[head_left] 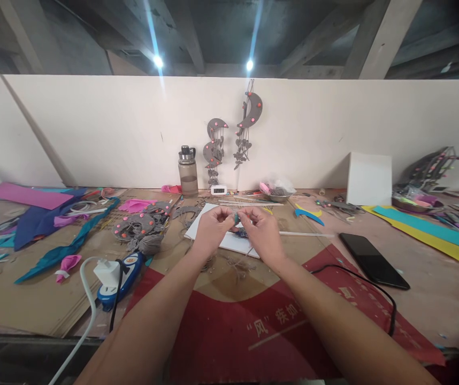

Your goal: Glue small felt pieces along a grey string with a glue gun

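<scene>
My left hand [214,228] and my right hand [260,231] meet above a white board [229,241] in the middle of the table. Between the fingertips of both hands is a small dark green piece [236,218], pinched from either side; its exact kind is too small to make out. Just below the fingers lies a dark blue patterned bit [241,232], partly hidden by my right hand. Thin grey strings [237,264] trail on the brown paper in front of the board.
Grey felt pieces with pink dots [143,227] lie left, near a blue power strip [123,278]. A bottle [188,174] stands behind. Right are a black phone [372,260] and cable [392,310]. Moon-shaped hangings [252,109] hang on the white partition [125,128].
</scene>
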The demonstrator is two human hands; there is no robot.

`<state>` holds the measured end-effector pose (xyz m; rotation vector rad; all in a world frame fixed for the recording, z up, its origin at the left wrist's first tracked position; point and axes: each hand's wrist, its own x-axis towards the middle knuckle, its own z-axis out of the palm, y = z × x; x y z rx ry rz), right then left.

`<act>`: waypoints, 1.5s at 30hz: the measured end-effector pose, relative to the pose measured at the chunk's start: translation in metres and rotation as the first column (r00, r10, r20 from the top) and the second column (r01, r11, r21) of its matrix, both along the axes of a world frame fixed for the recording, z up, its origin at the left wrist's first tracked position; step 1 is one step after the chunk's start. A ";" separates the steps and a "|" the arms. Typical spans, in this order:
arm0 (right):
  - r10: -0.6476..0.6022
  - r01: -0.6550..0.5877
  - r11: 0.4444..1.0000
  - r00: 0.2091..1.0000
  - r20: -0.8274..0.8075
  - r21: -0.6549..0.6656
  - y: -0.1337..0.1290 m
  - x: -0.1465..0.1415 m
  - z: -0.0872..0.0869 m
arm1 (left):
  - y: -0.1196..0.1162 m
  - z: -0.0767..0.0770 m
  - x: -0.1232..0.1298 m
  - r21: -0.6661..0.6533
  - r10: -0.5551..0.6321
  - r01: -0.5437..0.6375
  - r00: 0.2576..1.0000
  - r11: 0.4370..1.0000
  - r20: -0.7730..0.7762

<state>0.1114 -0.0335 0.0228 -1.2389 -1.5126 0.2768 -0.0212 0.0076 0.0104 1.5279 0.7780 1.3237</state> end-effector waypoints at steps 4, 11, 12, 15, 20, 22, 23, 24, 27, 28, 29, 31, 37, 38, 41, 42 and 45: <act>0.028 -0.032 0.998 0.997 -0.075 -0.052 0.003 -0.001 -0.002 | 0.004 -0.001 -0.002 -0.026 -0.014 0.013 0.999 1.000 -0.035; 0.078 -0.104 0.985 0.980 -0.181 -0.138 0.006 0.000 -0.003 | 0.010 -0.006 -0.002 -0.063 -0.047 0.046 0.999 0.997 -0.017; 0.088 -0.115 0.984 0.978 -0.187 -0.135 0.006 0.001 -0.003 | 0.010 -0.006 -0.002 -0.070 -0.052 0.051 0.999 0.996 -0.007; 0.102 -0.127 0.984 0.976 -0.191 -0.122 0.008 0.001 -0.005 | 0.010 -0.004 -0.001 -0.097 -0.069 0.071 0.997 0.993 0.030; 0.105 -0.131 0.985 0.973 -0.205 -0.114 0.014 0.003 -0.008 | 0.007 -0.001 0.001 -0.140 -0.111 0.128 0.986 0.982 0.123; 0.090 -0.112 0.988 0.976 -0.198 -0.103 0.017 0.005 -0.009 | 0.006 -0.001 0.001 -0.149 -0.129 0.153 0.979 0.977 0.157; 0.075 -0.095 0.991 0.979 -0.191 -0.094 0.018 0.007 -0.010 | 0.006 -0.002 0.002 -0.154 -0.137 0.165 0.975 0.974 0.174; 0.061 -0.078 0.993 0.981 -0.182 -0.085 0.020 0.009 -0.011 | 0.006 -0.003 0.002 -0.158 -0.147 0.178 0.971 0.971 0.191; 0.028 -0.040 0.996 0.988 -0.154 -0.075 0.025 0.013 -0.013 | 0.005 -0.005 0.004 -0.169 -0.184 0.223 0.958 0.960 0.222; 0.020 -0.031 0.997 0.990 -0.143 -0.077 0.027 0.015 -0.014 | 0.005 -0.006 0.004 -0.171 -0.188 0.230 0.955 0.958 0.229; 0.010 -0.020 0.997 0.991 -0.130 -0.077 0.028 0.015 -0.014 | 0.005 -0.006 0.004 -0.173 -0.187 0.230 0.955 0.958 0.232; -0.008 0.001 0.998 0.995 -0.099 -0.070 0.028 0.016 -0.014 | 0.005 -0.007 0.004 -0.174 -0.173 0.213 0.961 0.961 0.217; -0.048 0.048 0.999 0.999 0.016 -0.021 0.020 0.013 -0.009 | 0.009 -0.008 0.000 -0.070 -0.001 0.001 1.000 0.998 -0.004; -0.048 0.048 0.999 0.998 0.029 -0.020 0.019 0.013 -0.008 | 0.009 -0.008 0.000 -0.050 0.019 -0.020 0.999 0.999 -0.031; -0.036 0.036 0.999 0.997 0.068 -0.013 0.016 0.011 -0.008 | 0.009 -0.006 -0.001 -0.044 -0.006 0.002 0.997 0.999 -0.074; -0.029 0.030 1.000 0.996 0.082 -0.008 0.016 0.011 -0.008 | 0.008 -0.005 -0.001 -0.054 -0.020 0.016 0.996 0.998 -0.083; -0.027 0.027 1.000 0.993 0.119 -0.001 0.015 0.010 -0.008 | 0.006 -0.005 -0.002 -0.086 -0.053 0.044 0.994 0.995 -0.096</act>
